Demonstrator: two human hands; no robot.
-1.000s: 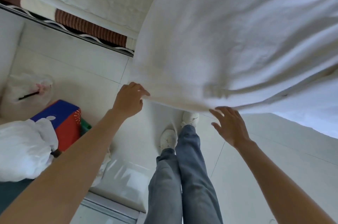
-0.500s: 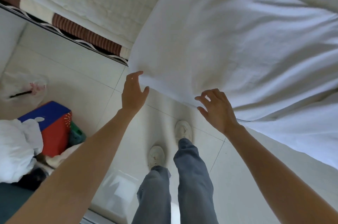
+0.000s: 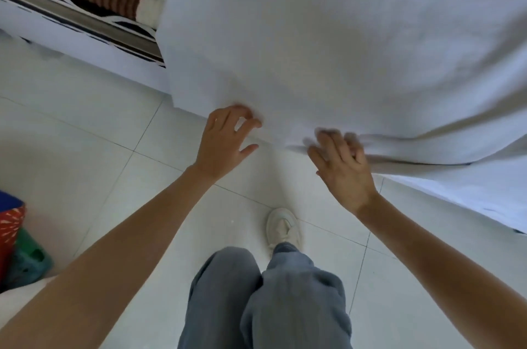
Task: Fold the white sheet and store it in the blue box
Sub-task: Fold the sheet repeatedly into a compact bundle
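The white sheet (image 3: pixel 342 49) hangs off the bed and fills the upper right of the head view, its lower hem just above the floor. My left hand (image 3: pixel 225 143) touches the hem near its left corner with curled fingertips, the thumb spread apart below the cloth. About a hand's width to the right, my right hand (image 3: pixel 342 169) is blurred, with cloth bunched around its fingers at the hem. Only a corner of the blue box (image 3: pixel 7 201), blue on top and red on the side, shows at the far left edge.
The bed frame (image 3: pixel 85 20) with a brown striped mattress edge runs across the upper left. A green object (image 3: pixel 28 258) lies beside the box. White floor tiles (image 3: pixel 85 154) lie below, and my legs and one pale shoe (image 3: pixel 282 229) are under my hands.
The view has moved closer to the bed. Both hands went up from open below the sheet onto its hem and drew closer together. The box slid to the frame's left edge.
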